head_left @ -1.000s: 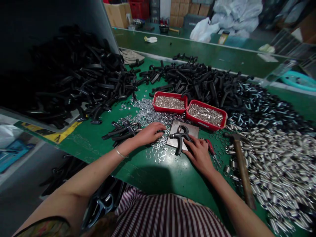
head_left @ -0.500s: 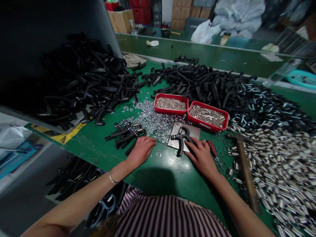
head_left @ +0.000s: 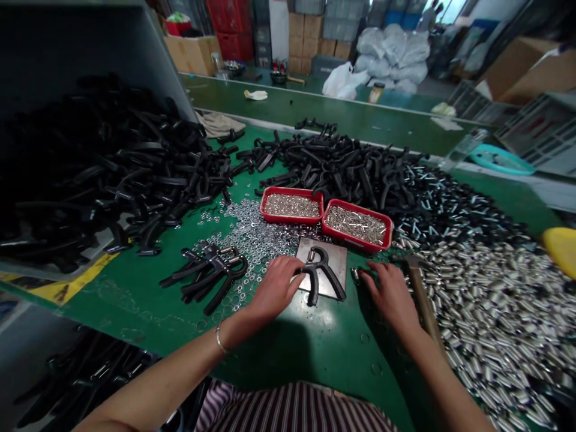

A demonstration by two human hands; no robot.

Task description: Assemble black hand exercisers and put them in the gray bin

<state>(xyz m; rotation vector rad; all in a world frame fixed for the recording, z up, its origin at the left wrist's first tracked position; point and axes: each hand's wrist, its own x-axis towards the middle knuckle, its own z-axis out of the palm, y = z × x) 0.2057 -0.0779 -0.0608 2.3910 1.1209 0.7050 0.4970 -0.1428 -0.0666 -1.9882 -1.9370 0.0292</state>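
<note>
Nearly closed, left hand [head_left: 275,291] pinched near end of black forked tool [head_left: 322,263]. Right of that grip, tool lay flat, legs splayed, on metal plate [head_left: 340,257]. Body looked stiff, fairly light, hardly fragile; smooth plate perhaps let it slide or pivot. Joint end seemed surest hold, legs likelier to swing. Farther right, right hand [head_left: 392,295] curved half-open beside small shiny part [head_left: 355,276]; whether holding it, could not tell.

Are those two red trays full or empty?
Full, or nearly: small metal bits cover the floor of both the left tray and the right tray.
</note>
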